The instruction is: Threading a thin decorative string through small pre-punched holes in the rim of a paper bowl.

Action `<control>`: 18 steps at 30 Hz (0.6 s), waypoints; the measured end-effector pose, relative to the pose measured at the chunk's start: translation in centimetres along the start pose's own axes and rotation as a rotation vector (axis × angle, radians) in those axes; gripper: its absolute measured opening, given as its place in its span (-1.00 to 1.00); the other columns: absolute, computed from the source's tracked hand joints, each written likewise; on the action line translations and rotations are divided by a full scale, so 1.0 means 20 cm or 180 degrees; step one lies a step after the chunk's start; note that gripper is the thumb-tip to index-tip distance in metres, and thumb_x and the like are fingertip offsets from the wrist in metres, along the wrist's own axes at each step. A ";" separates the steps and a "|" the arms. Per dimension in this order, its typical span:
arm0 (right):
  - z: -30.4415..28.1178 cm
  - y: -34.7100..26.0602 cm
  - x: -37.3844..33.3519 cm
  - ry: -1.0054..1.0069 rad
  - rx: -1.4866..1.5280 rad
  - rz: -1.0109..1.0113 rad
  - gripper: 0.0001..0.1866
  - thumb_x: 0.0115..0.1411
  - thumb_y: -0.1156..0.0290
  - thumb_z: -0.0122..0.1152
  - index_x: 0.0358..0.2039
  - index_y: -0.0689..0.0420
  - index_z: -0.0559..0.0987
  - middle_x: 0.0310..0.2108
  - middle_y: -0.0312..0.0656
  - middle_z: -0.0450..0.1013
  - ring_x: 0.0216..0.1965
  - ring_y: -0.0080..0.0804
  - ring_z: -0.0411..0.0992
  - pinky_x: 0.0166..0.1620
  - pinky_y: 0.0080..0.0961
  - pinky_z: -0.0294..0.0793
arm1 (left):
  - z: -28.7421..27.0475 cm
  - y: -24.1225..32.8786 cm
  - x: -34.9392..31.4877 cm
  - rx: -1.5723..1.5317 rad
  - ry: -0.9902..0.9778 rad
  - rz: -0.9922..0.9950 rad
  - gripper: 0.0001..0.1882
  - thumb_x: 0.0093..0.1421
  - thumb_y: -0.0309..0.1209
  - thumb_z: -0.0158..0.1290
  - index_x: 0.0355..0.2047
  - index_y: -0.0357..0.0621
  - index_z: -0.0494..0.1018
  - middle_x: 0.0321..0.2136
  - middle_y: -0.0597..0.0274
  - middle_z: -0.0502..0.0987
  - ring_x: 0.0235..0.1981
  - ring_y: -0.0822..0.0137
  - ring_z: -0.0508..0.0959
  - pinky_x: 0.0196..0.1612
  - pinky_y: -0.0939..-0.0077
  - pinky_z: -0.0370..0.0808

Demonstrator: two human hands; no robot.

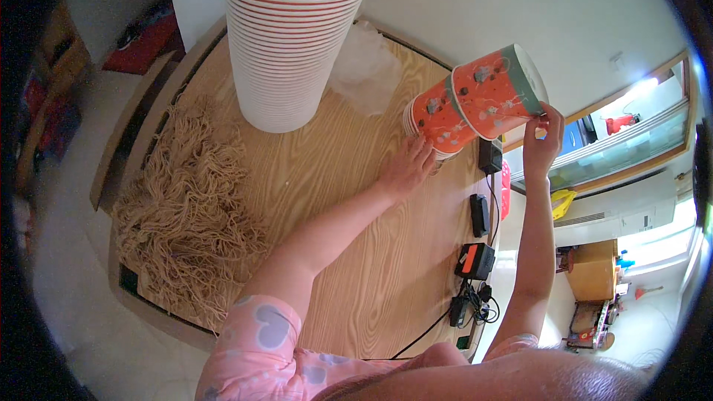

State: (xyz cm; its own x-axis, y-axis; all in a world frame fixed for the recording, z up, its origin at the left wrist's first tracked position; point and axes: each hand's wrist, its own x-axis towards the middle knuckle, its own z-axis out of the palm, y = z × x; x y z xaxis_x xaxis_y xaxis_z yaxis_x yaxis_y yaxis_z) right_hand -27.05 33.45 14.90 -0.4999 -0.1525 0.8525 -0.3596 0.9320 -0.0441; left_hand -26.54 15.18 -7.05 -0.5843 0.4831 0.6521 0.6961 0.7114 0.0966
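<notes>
An orange paper bucket (490, 93) with a green band and grey-and-black pattern is tilted, its white base up and to the right. It sits partway over a stack of matching paper buckets (437, 110), whose several white rims show at the lower left. My right hand (544, 141) pinches the upper bucket at its base edge. My left hand (407, 167) presses its fingers round the side of the stack, close to the rims; its thumb is hidden.
A very tall stack of white paper buckets (290, 52) with red edges stands at the table's far side. Tangled beige twine (193, 208) covers the left. A clear plastic bag (368, 67) lies behind. Black adapters (475, 260) and cables line the right edge of the wooden table (356, 275).
</notes>
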 end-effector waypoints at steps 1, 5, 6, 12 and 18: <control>0.01 0.01 -0.01 0.0025 -0.0011 -0.0069 -0.69 -0.02 0.68 0.08 -0.21 0.16 0.47 -0.28 -0.14 0.40 -0.39 -0.35 0.41 -0.33 -0.48 0.44 | 0.01 0.00 0.00 -0.0012 -0.0001 -0.0005 -0.55 0.16 -0.33 -0.23 0.04 -0.26 0.27 0.11 -0.04 0.25 0.16 -0.01 0.20 0.17 -0.06 0.09; 0.07 -0.01 -0.03 -0.0012 0.0020 -0.0126 -0.69 -0.02 0.67 0.07 -0.21 0.17 0.47 -0.28 -0.12 0.40 -0.36 -0.31 0.41 -0.30 -0.46 0.44 | 0.02 -0.01 -0.02 0.0037 -0.0098 -0.0054 -0.56 0.17 -0.33 -0.24 0.03 -0.25 0.28 0.10 -0.01 0.25 0.15 0.00 0.20 0.15 -0.10 0.09; 0.08 -0.01 -0.04 -0.0002 -0.0060 -0.0205 -0.70 0.00 0.67 0.07 -0.20 0.17 0.46 -0.28 -0.13 0.39 -0.36 -0.31 0.40 -0.30 -0.46 0.43 | 0.01 -0.01 -0.03 -0.0012 -0.0131 -0.0105 -0.56 0.17 -0.33 -0.24 0.03 -0.25 0.29 0.10 0.00 0.26 0.15 0.00 0.20 0.14 -0.11 0.09; 0.12 0.00 -0.09 -0.0153 -0.0055 -0.0321 -0.69 0.01 0.66 0.07 -0.18 0.16 0.46 -0.27 -0.12 0.39 -0.33 -0.29 0.39 -0.27 -0.45 0.41 | 0.01 -0.01 -0.01 -0.0320 -0.0415 -0.0384 -0.58 0.18 -0.30 -0.24 0.02 -0.18 0.30 0.13 0.02 0.22 0.17 0.03 0.16 0.15 -0.13 0.06; 0.16 0.02 -0.15 -0.0324 -0.0054 -0.0249 -0.69 0.01 0.65 0.06 -0.18 0.16 0.46 -0.25 -0.09 0.39 -0.28 -0.22 0.40 -0.21 -0.39 0.42 | 0.01 0.00 -0.01 -0.0104 -0.0666 -0.0485 -0.58 0.20 -0.29 -0.26 0.03 -0.14 0.31 0.18 0.10 0.14 0.18 0.05 0.13 0.15 -0.19 0.03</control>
State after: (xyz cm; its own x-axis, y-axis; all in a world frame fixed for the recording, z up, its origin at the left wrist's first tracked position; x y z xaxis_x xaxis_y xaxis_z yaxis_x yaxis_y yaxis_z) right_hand -28.18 33.19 10.60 -0.5487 -0.2566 0.7957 -0.3876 0.9214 0.0299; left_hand -26.50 15.16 -7.45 -0.7546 0.4692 0.4587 0.6046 0.7688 0.2082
